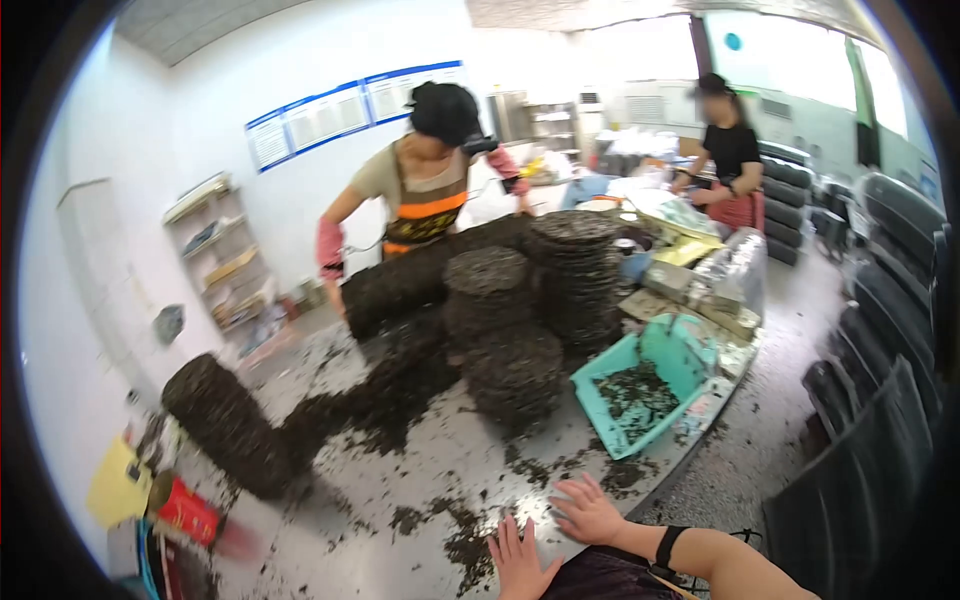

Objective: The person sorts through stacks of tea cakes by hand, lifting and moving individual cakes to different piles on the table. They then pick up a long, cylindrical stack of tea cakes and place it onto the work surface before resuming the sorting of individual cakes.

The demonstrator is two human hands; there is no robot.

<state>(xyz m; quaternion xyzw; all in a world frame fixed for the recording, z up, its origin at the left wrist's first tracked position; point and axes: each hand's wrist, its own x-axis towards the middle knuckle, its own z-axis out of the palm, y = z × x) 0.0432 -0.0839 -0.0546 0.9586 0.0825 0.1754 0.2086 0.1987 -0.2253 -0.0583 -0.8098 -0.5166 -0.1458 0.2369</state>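
Note:
My left hand (521,562) lies flat near the table's front edge, fingers spread, beside dark loose flakes (468,545). My right hand (588,510) rests palm down on the grey table (350,545), to the right of and just beyond the left one, also with fingers apart. Neither holds anything. Ahead of them stand stacks of dark, rough, round pressed cakes that look like dried seaweed: a short stack (514,375), one behind it (487,290) and a taller one (575,270). To the right sits a turquoise plastic basket (600,400) with dark scraps inside.
Across the table a person in an orange-striped apron (430,205) touches a long dark roll-like stack (395,290). Another stack (225,425) leans at left, near a red can (185,508). A second person (730,150) stands at the back. Black stacked pieces (850,470) line the right side.

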